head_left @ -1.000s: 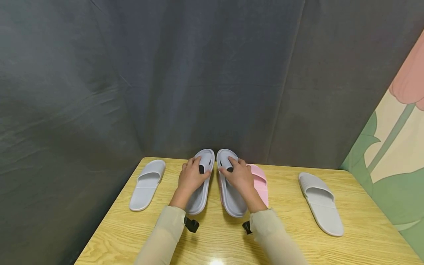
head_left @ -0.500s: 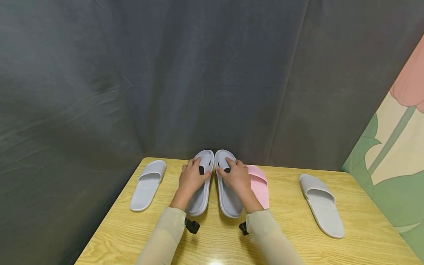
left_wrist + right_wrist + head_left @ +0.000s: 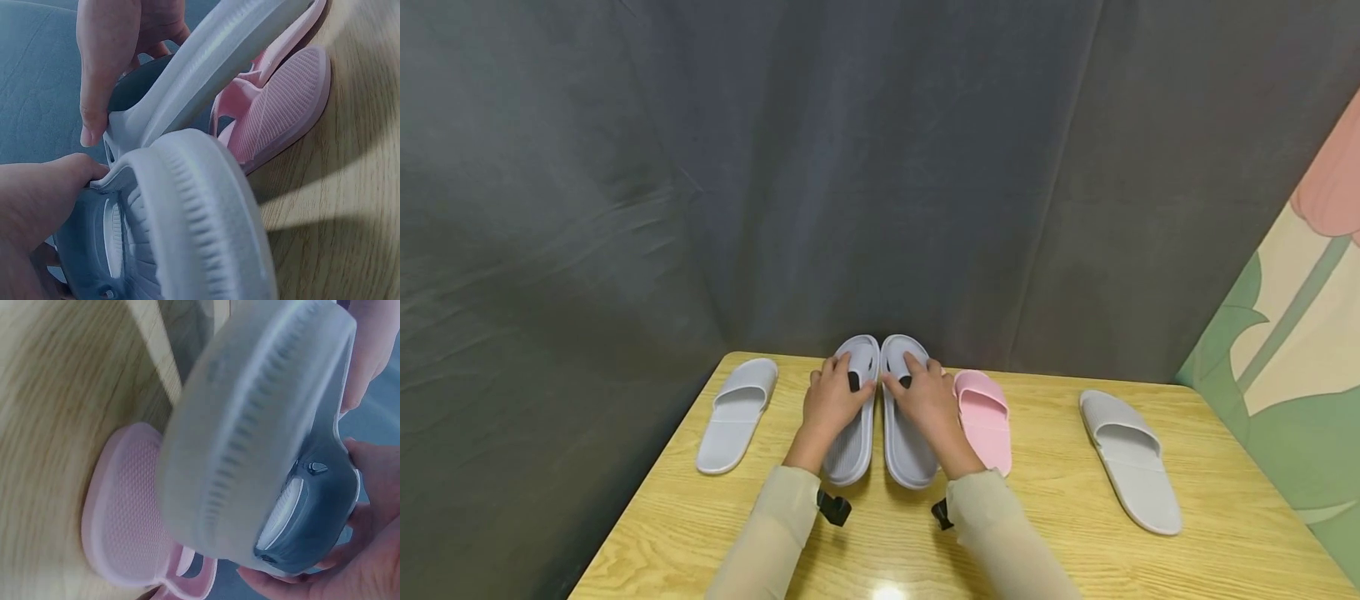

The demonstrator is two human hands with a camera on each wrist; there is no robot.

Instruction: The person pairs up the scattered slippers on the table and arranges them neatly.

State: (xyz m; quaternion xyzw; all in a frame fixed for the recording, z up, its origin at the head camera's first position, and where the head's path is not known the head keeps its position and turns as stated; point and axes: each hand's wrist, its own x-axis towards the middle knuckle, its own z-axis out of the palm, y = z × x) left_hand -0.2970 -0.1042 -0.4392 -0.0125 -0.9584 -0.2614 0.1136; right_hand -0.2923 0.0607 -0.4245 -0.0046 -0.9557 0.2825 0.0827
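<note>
Each hand grips a grey-lavender slide slipper by its strap. My left hand [image 3: 833,396] holds the left slipper [image 3: 850,458], thumb on the inner side of the strap. With the same kind of grip, my right hand [image 3: 928,400] holds the right slipper [image 3: 912,458]. The two slippers stand side by side, toes away from me, their inner edges close together near the toes. In the left wrist view, the left slipper [image 3: 206,206] and right slipper [image 3: 206,62] are raised off the wood. A pink slipper [image 3: 987,425] lies right of my right hand; the right wrist view shows its textured sole bed [image 3: 128,512].
A light grey slipper [image 3: 730,429] lies at the table's left side, and another grey slipper [image 3: 1131,467] on the right. A second pink slipper [image 3: 300,31] shows in the left wrist view. Dark cloth [image 3: 880,183] hangs behind the wooden table [image 3: 700,533].
My right hand has moved left with its slipper, narrowing the gap to the left slipper. More of the pink slipper shows now. The left hand stays nearly in place.
</note>
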